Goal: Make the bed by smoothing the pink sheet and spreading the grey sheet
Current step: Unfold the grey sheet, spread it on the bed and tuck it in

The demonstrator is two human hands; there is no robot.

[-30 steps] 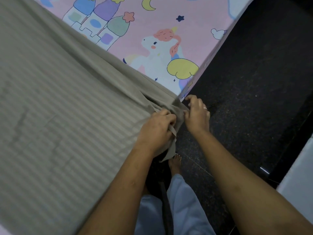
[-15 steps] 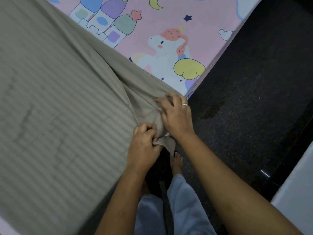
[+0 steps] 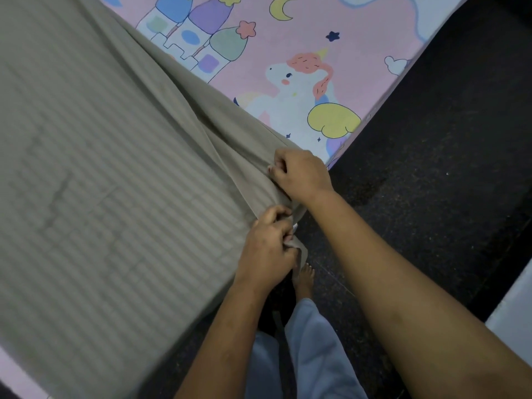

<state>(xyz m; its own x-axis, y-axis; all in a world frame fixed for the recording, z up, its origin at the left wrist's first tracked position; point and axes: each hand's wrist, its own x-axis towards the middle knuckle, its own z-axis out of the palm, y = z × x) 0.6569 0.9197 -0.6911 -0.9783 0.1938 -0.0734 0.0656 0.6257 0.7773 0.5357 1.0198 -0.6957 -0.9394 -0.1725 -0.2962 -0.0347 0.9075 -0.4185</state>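
The grey striped sheet (image 3: 109,174) covers the left and middle of the bed, with folds running down to its near corner. The pink sheet (image 3: 288,44), printed with a unicorn and castle, shows uncovered at the top right. My left hand (image 3: 267,249) grips the grey sheet's corner at the bed edge, fingers curled around bunched fabric. A little farther up the edge, my right hand (image 3: 302,174) pinches the same grey sheet with curled fingers. A short flap of grey fabric hangs below my left hand.
Dark speckled floor (image 3: 431,168) lies to the right of the bed. My bare foot (image 3: 303,279) and light blue trouser legs (image 3: 311,349) stand close to the bed edge. A white surface (image 3: 515,312) is at the far right.
My right hand has moved up the bed edge and closed its fingers on the grey sheet. My left hand keeps its grip on the corner. The view has shifted, showing more pink sheet.
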